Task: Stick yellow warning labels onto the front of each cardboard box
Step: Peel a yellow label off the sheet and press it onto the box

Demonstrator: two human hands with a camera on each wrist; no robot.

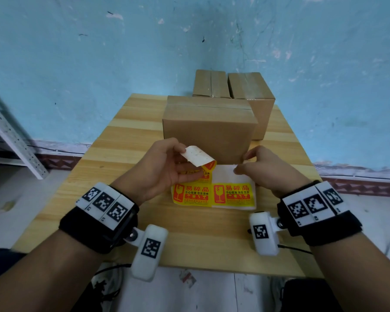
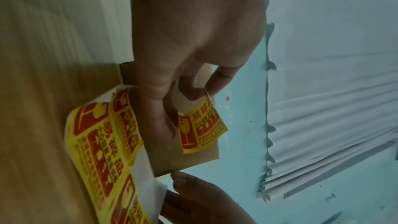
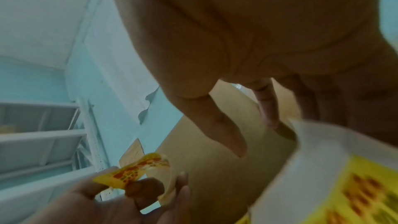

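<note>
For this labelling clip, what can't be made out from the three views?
- Back boxes: their fronts are hidden in the head view by the nearest box, so labels there cannot be told.
- Right hand: its grip on the backing sheet is blurred in the right wrist view.
- Small print on the peeled label: too small.

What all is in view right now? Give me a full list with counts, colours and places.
Brown cardboard boxes: three; nearest box at table centre, two behind it.
Peeled yellow warning label: one, yellow and red, white back showing, curling above the sheet.
White backing sheet: one, before the nearest box, carrying yellow labels.
Light wooden table: one, under everything.
White metal shelving: one, far left.
Blue wall: behind the table.
Black wrist straps with white marker blocks: one on each wrist.
Left hand: pinches the peeled label.
Right hand: fingertips at the sheet's far edge.
</note>
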